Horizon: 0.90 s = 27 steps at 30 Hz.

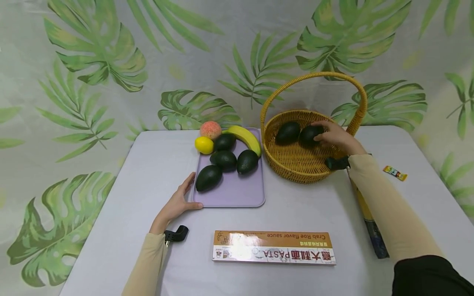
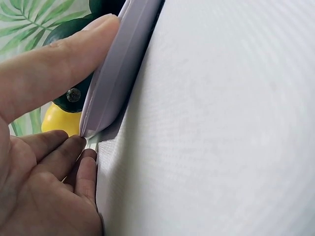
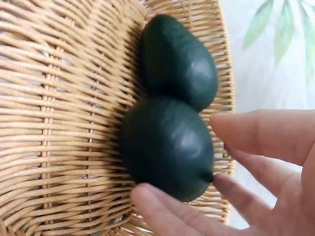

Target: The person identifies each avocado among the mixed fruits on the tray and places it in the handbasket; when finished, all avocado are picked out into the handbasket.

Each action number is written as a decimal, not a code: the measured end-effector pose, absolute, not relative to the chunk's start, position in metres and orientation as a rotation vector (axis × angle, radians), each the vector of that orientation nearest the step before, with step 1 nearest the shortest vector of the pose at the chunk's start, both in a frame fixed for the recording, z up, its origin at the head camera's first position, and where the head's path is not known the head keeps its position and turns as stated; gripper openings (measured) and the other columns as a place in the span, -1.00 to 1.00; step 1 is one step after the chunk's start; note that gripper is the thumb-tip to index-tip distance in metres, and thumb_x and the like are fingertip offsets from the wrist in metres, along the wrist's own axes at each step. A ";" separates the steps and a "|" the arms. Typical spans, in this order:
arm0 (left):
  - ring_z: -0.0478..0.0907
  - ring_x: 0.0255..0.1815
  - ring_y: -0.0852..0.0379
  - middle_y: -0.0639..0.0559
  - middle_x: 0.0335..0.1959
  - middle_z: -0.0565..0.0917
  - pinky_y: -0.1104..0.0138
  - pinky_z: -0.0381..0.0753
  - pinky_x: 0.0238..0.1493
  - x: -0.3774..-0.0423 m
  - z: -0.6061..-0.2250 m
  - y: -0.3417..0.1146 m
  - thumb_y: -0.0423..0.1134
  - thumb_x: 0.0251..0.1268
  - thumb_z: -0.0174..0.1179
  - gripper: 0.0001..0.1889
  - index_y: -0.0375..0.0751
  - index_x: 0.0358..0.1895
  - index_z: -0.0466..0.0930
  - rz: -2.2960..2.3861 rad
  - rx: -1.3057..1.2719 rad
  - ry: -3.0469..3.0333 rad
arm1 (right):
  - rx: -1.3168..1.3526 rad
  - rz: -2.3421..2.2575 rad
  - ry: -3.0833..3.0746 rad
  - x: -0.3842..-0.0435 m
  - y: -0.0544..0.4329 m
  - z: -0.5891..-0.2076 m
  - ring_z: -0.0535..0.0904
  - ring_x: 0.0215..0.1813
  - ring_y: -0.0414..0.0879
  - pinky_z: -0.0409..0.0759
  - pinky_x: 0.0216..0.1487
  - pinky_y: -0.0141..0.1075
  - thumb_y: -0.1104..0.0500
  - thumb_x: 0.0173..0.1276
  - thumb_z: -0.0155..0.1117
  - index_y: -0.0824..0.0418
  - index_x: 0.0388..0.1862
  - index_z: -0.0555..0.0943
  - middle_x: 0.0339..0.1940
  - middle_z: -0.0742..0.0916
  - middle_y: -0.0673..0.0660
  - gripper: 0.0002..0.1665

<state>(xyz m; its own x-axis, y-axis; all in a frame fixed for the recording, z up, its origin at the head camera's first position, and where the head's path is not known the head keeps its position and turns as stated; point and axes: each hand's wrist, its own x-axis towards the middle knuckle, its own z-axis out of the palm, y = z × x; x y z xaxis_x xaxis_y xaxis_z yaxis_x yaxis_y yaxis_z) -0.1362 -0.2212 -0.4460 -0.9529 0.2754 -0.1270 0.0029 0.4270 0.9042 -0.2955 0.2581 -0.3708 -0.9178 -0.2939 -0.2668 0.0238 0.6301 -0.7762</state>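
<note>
A lilac tray (image 1: 237,197) holds several dark green avocados (image 1: 209,178), a banana (image 1: 246,137), a yellow lemon (image 1: 204,145) and a reddish peach (image 1: 210,130). My left hand (image 1: 178,204) rests at the tray's near left corner. Its thumb lies against the front rim, and the fairly straight fingers touch the left side. Inside the wicker basket (image 1: 296,174), two more avocados (image 3: 179,64) lie side by side. My right hand (image 1: 335,137) reaches in over the right-hand avocado (image 3: 167,147). Thumb and fingers are spread loosely around it, with the fingertips at its edges.
A pasta box (image 1: 274,247) lies across the front of the white table. Under the right forearm, a long dark-blue and yellow pack (image 1: 374,234) is partly hidden. A small wrapped snack (image 1: 395,172) lies farther right. The basket's tall handle (image 1: 314,76) arches above its opening.
</note>
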 end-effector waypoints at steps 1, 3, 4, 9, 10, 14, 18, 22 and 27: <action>-0.09 0.47 -0.29 -0.36 0.50 -0.07 -0.05 -0.12 0.43 -0.136 -0.445 -0.221 -0.45 0.02 0.39 0.06 -0.37 0.51 -0.18 1.534 0.242 2.429 | -0.216 -1.193 2.477 -0.294 0.259 -0.371 0.40 0.15 0.37 0.54 0.04 0.00 0.29 0.46 0.00 0.36 0.50 0.04 0.48 0.00 0.48 -0.30; -0.09 0.47 -0.29 -0.36 0.50 -0.07 -0.05 -0.12 0.43 -0.136 -0.446 -0.221 -0.45 0.02 0.39 0.05 -0.37 0.51 -0.18 1.530 0.241 2.431 | -0.211 -1.197 2.471 -0.291 0.259 -0.369 0.41 0.15 0.37 0.54 0.05 0.01 0.25 0.48 0.01 0.34 0.51 0.04 0.48 0.03 0.47 -0.30; -0.09 0.47 -0.29 -0.36 0.50 -0.08 -0.05 -0.12 0.43 -0.137 -0.447 -0.221 -0.45 0.02 0.39 0.06 -0.37 0.51 -0.18 1.531 0.242 2.432 | -0.220 -1.197 2.475 -0.288 0.260 -0.368 0.41 0.15 0.37 0.55 0.05 0.00 0.24 0.49 0.01 0.35 0.51 0.04 0.47 0.04 0.47 -0.30; -0.11 0.47 -0.32 -0.36 0.50 -0.10 -0.08 -0.13 0.42 -0.141 -0.461 -0.226 -0.44 0.00 0.40 0.08 -0.33 0.52 -0.20 1.542 0.251 2.433 | -0.263 -1.260 2.481 -0.271 0.259 -0.361 0.42 0.17 0.36 0.58 0.02 -0.08 0.16 0.52 0.00 0.34 0.50 0.05 0.43 0.15 0.47 -0.31; -0.11 0.47 -0.31 -0.34 0.50 -0.10 -0.08 -0.14 0.42 -0.143 -0.465 -0.227 -0.43 0.00 0.41 0.09 -0.31 0.52 -0.20 1.543 0.251 2.435 | -0.280 -1.292 2.477 -0.267 0.258 -0.359 0.44 0.17 0.34 0.59 0.02 -0.10 0.15 0.52 0.00 0.35 0.50 0.06 0.42 0.18 0.47 -0.31; -0.09 0.48 -0.27 -0.28 0.52 -0.08 -0.07 -0.13 0.43 -0.148 -0.481 -0.233 -0.37 -0.01 0.45 0.12 -0.20 0.54 -0.19 1.543 0.253 2.447 | -0.362 -1.442 2.434 -0.250 0.246 -0.353 0.56 0.10 0.11 0.61 -0.02 -0.22 0.13 0.52 0.01 0.34 0.47 0.13 0.36 0.30 0.42 -0.35; -0.09 0.48 -0.24 -0.24 0.52 -0.07 -0.06 -0.13 0.43 -0.150 -0.486 -0.236 -0.30 -0.04 0.47 0.13 -0.16 0.54 -0.16 1.553 0.264 2.450 | -0.464 -1.555 2.363 -0.233 0.226 -0.351 0.59 0.00 -0.11 0.61 -0.02 -0.25 0.11 0.50 0.06 0.34 0.43 0.19 0.33 0.36 0.38 -0.37; -0.09 0.48 -0.25 -0.23 0.52 -0.07 -0.05 -0.12 0.43 -0.151 -0.487 -0.236 -0.27 -0.04 0.48 0.13 -0.15 0.54 -0.15 1.559 0.274 2.451 | -0.574 -1.592 2.297 -0.219 0.198 -0.353 0.56 0.04 0.03 0.57 0.07 -0.11 0.11 0.49 0.07 0.32 0.41 0.25 0.33 0.40 0.33 -0.40; -0.08 0.48 -0.26 -0.24 0.52 -0.07 -0.05 -0.10 0.43 -0.150 -0.486 -0.236 -0.31 -0.04 0.47 0.13 -0.16 0.54 -0.16 1.557 0.270 2.451 | -0.711 -1.585 2.171 -0.206 0.152 -0.361 0.55 0.05 0.17 0.58 0.03 0.00 0.16 0.45 0.14 0.29 0.38 0.30 0.31 0.42 0.30 -0.42</action>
